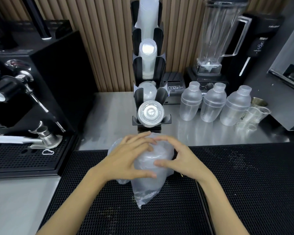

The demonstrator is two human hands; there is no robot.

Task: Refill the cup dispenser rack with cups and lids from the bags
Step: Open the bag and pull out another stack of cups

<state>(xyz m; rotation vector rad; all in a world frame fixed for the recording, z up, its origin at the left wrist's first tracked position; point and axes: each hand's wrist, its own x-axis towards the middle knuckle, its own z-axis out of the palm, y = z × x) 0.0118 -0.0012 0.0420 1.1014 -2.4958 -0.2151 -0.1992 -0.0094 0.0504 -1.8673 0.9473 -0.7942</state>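
Observation:
A clear plastic bag (147,185) with a stack of clear items inside stands on the black rubber mat (244,184), just in front of the black dispenser rack (161,68). My left hand (126,160) grips the bag's left side near the top. On the right side my right hand (182,160) grips it, thumb and fingers curled round it. The rack holds stacks of clear cups (148,50) in its upper slots, a domed lid (148,92) lower down and flat round lids (150,113) in the bottom slot.
An espresso machine (24,78) with a drip tray fills the left. Behind on the right stand a blender (215,39), three frosted shakers (212,104), small measuring cups (255,116) and a receipt printer (175,89) on the steel counter (109,119).

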